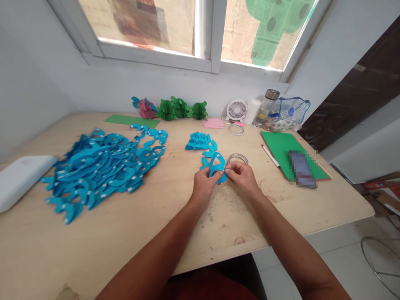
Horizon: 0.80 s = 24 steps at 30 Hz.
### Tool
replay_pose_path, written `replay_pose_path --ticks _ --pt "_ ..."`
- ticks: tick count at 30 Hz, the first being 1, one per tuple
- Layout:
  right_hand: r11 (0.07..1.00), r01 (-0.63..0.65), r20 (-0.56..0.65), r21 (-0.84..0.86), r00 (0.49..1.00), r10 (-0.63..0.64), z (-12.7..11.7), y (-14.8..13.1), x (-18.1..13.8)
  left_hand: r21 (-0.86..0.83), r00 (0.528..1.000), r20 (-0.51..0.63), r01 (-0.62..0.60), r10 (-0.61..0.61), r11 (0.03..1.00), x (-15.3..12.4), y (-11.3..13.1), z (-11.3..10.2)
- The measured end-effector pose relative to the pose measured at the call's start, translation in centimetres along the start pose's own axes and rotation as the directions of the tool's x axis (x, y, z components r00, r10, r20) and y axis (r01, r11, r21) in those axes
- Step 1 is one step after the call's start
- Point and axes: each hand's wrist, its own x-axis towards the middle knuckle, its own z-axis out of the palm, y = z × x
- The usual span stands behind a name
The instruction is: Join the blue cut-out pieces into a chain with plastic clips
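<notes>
My left hand [206,182] pinches a blue paper cutout [217,158], a rounded loop with an open middle. At the cutout's right edge, my right hand [241,174] has thumb and forefinger pressed together on it, close to a tiny white spot. More blue pieces lie partly hidden behind my left fingers and trail back to a small stack of folded blue cutouts [198,141]. Just beyond my right hand rests a roll of tape [237,156], its near side covered by the fingers. A big heap of linked blue cutouts [103,160] with white tape bits spreads on the left.
Along the wall stand green paper figures [181,108], a pink one [146,108], a small fan [236,110] and a bottle [266,109]. Green sheets [281,143], a white pen [270,156] and a blurred phone [302,168] lie right. A white box [26,177] sits left.
</notes>
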Motion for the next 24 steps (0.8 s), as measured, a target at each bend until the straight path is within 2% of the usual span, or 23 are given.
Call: replay_pose_path --ticks 20,24 --pt "0.999 0.004 -0.04 0.043 0.999 -0.002 -0.15 0.2 0.08 -0.014 1.0 -0.007 -0.028 0.028 1.0 0.31 -0.06 -0.09" --pt "1.0 0.014 0.006 -0.004 1.0 -0.014 -0.12 -0.14 -0.03 0.037 0.999 -0.001 -0.051 0.051 0.998 0.33 -0.24 -0.15"
